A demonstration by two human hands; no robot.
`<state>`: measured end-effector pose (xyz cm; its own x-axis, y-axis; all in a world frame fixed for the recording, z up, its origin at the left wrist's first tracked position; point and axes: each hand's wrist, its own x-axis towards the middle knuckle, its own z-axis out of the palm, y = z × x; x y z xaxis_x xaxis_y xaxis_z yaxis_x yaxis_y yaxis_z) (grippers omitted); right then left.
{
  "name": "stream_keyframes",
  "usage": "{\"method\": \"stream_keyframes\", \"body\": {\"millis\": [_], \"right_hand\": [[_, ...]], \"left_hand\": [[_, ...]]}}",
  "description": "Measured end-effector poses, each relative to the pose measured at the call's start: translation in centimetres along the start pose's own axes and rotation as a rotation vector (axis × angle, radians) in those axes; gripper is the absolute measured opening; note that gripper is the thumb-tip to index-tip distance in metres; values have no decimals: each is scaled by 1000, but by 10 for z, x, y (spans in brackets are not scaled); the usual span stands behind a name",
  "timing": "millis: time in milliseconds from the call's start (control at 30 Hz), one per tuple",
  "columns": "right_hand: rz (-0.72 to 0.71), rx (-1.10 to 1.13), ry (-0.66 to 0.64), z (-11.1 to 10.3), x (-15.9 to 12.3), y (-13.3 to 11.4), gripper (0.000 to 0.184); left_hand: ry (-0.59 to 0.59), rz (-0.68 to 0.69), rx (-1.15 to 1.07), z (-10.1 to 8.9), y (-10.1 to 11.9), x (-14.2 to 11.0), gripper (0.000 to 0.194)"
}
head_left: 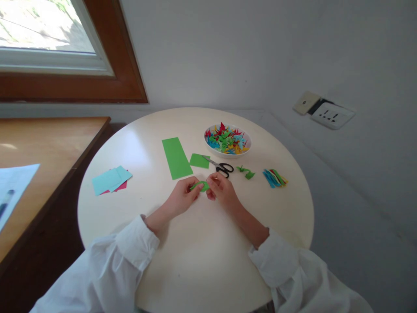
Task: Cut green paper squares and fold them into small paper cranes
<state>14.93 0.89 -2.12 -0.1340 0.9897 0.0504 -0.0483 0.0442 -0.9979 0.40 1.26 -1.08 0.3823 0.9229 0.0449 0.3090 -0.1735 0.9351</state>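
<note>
Between my hands is a small folded piece of green paper (204,186), near the middle of the round table. My left hand (183,195) pinches its left side between thumb and fingers. At its right edge, the fingers of my right hand (222,189) are closed on it as well. Just beyond my right hand lie scissors (220,166) with black handles, their blades resting over a green paper square (199,160). A longer green paper strip (176,157) lies beyond my left hand. Small folded green paper pieces (246,171) sit right of the scissors.
A white bowl (228,153) full of colourful folded paper pieces stands at the back of the white table (195,269). Light blue and red paper squares (110,180) lie at left, coloured paper strips (274,178) at right. A wooden desk (55,143) stands left; walls adjoin behind and right.
</note>
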Motion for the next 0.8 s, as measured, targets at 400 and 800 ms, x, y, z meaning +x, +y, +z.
{"method": "stream_keyframes", "body": {"millis": [400, 800], "right_hand": [[9, -78, -55, 4, -5, -1, 48], [131, 255, -111, 10, -8, 1, 41]], "left_hand": [[-104, -81, -292, 5, -6, -1, 37], [-221, -31, -468, -3, -4, -4, 37]]}}
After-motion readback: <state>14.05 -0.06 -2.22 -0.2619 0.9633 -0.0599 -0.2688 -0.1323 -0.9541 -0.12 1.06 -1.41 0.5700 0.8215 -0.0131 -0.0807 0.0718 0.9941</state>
